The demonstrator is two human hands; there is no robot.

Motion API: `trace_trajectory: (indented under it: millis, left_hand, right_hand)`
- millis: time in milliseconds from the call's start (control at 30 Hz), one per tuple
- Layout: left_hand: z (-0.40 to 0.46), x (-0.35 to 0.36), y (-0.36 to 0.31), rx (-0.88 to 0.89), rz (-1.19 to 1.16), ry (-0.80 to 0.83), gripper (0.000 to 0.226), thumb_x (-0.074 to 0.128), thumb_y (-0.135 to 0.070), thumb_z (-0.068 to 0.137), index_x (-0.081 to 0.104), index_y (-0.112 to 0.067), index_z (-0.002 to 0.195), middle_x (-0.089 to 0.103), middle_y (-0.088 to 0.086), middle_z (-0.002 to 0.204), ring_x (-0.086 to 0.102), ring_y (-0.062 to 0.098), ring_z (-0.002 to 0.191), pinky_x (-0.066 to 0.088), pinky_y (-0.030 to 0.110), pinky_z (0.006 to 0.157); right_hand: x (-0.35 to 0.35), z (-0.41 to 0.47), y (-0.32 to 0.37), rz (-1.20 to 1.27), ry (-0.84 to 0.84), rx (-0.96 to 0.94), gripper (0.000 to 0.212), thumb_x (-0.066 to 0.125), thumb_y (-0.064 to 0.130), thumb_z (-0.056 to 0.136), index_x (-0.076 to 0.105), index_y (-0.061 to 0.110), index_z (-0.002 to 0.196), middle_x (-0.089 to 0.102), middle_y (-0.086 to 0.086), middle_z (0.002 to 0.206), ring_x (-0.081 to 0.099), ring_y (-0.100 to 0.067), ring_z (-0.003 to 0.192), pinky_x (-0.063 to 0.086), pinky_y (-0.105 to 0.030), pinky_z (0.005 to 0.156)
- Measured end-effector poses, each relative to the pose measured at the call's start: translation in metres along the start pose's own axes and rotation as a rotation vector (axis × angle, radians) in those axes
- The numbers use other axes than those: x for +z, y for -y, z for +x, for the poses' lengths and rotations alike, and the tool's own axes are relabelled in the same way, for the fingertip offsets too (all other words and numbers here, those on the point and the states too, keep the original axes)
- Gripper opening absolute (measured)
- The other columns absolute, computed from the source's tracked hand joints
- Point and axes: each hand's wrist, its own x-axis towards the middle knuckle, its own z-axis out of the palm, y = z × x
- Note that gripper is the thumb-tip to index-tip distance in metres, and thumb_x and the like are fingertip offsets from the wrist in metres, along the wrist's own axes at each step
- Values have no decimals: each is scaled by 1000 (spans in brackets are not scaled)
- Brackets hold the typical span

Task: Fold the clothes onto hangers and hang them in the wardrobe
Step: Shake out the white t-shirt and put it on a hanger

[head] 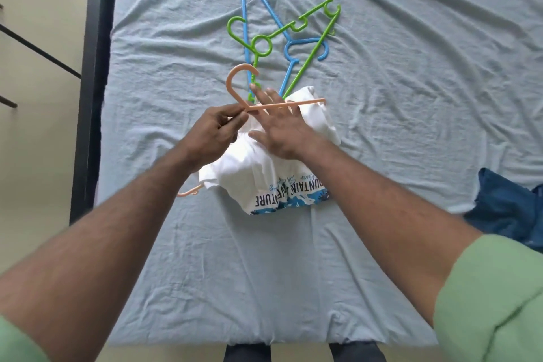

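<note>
A white T-shirt with blue print lies bunched in the middle of the bed. A peach hanger runs through it; its hook rises above the shirt and one arm end pokes out at the shirt's lower left. My left hand pinches the hanger at the base of its hook. My right hand lies flat on the shirt with fingers straight, under the hanger's upper arm. A blue hanger and a green hanger lie crossed on the sheet beyond the shirt.
The bed has a wrinkled light-blue sheet and a dark frame along its left side. A dark blue garment lies at the right edge. Pale wardrobe panels stand to the left.
</note>
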Motion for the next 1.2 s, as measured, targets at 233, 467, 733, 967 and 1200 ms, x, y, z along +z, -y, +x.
trace_trajectory:
  millis: [233, 467, 733, 967, 1200]
  left_hand:
    - [-3, 12, -15, 39, 67, 36, 24, 51, -10, 105, 72, -7, 115, 36, -6, 52, 34, 4, 45, 29, 14, 46]
    - [-23, -2, -53, 109, 95, 3, 24, 52, -11, 105, 72, -4, 115, 32, -13, 50, 28, 9, 47, 25, 18, 46]
    - [-75, -34, -166, 197, 142, -87, 20, 56, -12, 103, 75, -11, 111, 38, -3, 58, 31, 15, 56, 27, 25, 52]
    - [-167, -74, -303, 284, 146, -198, 23, 52, -10, 105, 73, -4, 109, 31, -15, 49, 25, 4, 46, 24, 18, 45]
    - [-305, -114, -419, 334, 252, -308, 23, 49, -2, 104, 70, 1, 113, 40, -16, 39, 35, 2, 37, 27, 7, 43]
  right_hand:
    - [13, -52, -37, -170, 11, 65, 72, 48, 67, 84, 35, 37, 148, 33, -1, 160, 24, -22, 152, 12, -57, 122]
    - [-38, -31, -18, -447, 166, -26, 40, 58, 64, 90, 62, 28, 108, 71, -3, 109, 65, -27, 107, 35, -44, 98]
    - [-160, -65, 22, -321, 56, -132, 64, 72, 69, 76, 55, 31, 125, 68, -8, 112, 65, -32, 104, 36, -37, 74]
    - [-280, -132, 133, -365, -88, -442, 65, 56, 70, 88, 44, 34, 141, 56, 6, 141, 57, -23, 126, 41, -46, 97]
    - [-373, -184, 278, -251, -49, -612, 68, 20, 74, 93, 58, 27, 123, 67, -9, 117, 59, -34, 109, 44, -49, 96]
